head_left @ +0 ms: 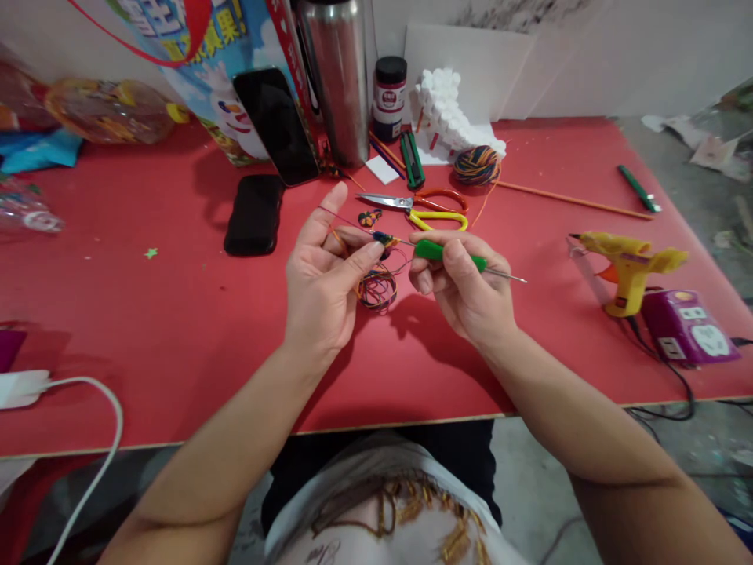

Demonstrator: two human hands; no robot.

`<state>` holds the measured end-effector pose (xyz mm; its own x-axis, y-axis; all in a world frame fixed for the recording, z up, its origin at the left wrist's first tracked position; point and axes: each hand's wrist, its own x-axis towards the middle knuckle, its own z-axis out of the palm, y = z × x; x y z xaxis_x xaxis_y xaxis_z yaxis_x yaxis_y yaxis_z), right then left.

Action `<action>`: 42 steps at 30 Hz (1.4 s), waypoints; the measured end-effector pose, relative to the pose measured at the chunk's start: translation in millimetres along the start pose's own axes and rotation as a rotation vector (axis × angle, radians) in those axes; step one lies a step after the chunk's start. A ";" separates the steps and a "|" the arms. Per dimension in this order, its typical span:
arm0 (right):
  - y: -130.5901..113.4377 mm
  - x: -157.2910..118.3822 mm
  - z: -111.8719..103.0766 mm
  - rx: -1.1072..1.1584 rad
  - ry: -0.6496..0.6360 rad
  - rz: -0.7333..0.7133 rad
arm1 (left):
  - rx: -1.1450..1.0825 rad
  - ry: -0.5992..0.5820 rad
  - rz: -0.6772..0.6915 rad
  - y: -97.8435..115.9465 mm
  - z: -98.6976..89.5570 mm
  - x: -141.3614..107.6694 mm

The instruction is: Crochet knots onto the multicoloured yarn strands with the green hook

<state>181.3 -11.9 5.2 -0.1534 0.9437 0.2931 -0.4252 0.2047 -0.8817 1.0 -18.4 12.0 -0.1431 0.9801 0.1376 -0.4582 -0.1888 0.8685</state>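
Between thumb and fingers, my left hand [326,282] pinches a small dark blue and yellow crocheted piece [385,239], with a strand of yarn running up over the raised index finger. My right hand [467,286] is closed around the green handle of a crochet hook [429,250]. The thin metal shaft on its left reaches the crocheted piece; another shaft sticks out to the right. Below the piece, a loose tangle of multicolored yarn [377,289] lies by my left fingertips. A small black and orange piece [369,218] sits just behind the hands.
Scissors [438,220], a green cutter [412,159] and a yarn ball [476,165] lie behind the hands on the red table [176,329]. A phone [276,125] leans near a steel bottle [340,86]. A yellow glue gun [632,267] and purple power socket [691,326] are right.
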 end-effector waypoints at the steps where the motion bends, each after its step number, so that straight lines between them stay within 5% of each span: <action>1: -0.1 -0.1 0.0 0.001 0.003 0.001 | 0.007 -0.002 0.003 0.1 0.2 -0.3; 14: -1.8 0.8 -3.2 -0.029 0.005 -0.035 | -0.070 0.063 -0.042 13.7 14.4 -4.9; 23: -5.5 2.2 -5.8 -0.083 -0.011 -0.089 | 0.057 0.039 0.007 5.8 3.0 -2.4; 42: -14.5 1.5 -10.0 -0.162 0.006 -0.057 | 0.174 0.068 0.120 10.2 9.4 -4.9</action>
<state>196.1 -10.8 14.7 -0.1275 0.9307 0.3427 -0.2838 0.2969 -0.9118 5.3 -24.6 24.7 -0.2491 0.9437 0.2178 -0.2764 -0.2848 0.9179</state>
